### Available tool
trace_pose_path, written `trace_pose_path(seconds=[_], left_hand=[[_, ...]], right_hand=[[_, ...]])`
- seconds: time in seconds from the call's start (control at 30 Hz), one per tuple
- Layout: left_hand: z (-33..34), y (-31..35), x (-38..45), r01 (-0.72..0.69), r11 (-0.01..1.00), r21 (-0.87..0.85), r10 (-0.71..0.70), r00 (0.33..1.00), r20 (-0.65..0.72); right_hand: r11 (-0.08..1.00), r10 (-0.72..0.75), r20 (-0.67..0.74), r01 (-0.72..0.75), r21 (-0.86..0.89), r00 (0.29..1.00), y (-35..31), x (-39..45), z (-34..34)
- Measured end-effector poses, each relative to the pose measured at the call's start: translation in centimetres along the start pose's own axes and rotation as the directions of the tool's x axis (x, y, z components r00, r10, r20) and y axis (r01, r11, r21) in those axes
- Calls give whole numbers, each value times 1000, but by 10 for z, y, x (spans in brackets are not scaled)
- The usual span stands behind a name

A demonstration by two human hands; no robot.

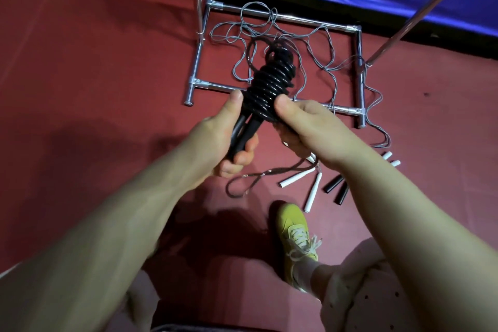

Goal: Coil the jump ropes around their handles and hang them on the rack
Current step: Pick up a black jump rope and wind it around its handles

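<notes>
1. Nearest, below the chrome tube rack (279, 89): yellow lace-up shoe (295, 234) on red floor (94, 62).
2. Just short of the rack's near bar: white slim rope handles (310, 193) and black slim rope handles (336, 188), loose on the floor.
3. Above that bar: left hand (223, 140), fingers clamped round paired black handles (244, 131); right hand (304, 121), thumb and fingers pinching the glossy black coiled jump rope (269, 83).
4. Inside the rack's base frame: tangled thin grey cords (304, 43), spilling over its right side.
</notes>
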State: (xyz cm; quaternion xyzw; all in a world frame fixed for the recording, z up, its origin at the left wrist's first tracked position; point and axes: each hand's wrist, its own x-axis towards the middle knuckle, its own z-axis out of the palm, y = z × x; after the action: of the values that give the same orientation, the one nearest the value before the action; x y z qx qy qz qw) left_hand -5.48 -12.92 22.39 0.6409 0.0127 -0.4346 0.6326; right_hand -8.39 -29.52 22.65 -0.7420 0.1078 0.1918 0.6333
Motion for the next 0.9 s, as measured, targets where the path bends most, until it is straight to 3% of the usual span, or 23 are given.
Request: trace_pose_path(seconds=[0.13, 0.23, 0.33, 0.53, 0.7, 0.83, 0.9], left_hand=[[-2, 1, 7, 8, 994, 108, 13, 980, -198], [-8, -4, 12, 55, 960, 274, 28, 957, -289], [-14, -11, 13, 86, 885, 457, 71, 946, -315], [-8, -15, 13, 82, 696, 714, 241, 909, -339], [-13, -17, 14, -4, 848, 529, 152, 960, -237], [-9, -8, 11, 169, 950, 261, -174, 985, -4], [-10, -6, 9, 157, 975, 157, -170, 983, 72]], right_hand=[[999, 15, -174, -21, -33, 985, 2, 2, 10], [987, 159, -104, -157, 21, 982, 0, 1, 13], [952, 285, 21, -285, 108, 958, -1, -1, 14], [934, 356, -128, -351, 66, 926, 2, 2, 18], [930, 296, -133, -253, 266, 946, 3, 4, 14], [920, 258, -83, -219, 325, 963, 6, 6, 9], [925, 224, -39, -200, 324, 974, 7, 7, 8]])
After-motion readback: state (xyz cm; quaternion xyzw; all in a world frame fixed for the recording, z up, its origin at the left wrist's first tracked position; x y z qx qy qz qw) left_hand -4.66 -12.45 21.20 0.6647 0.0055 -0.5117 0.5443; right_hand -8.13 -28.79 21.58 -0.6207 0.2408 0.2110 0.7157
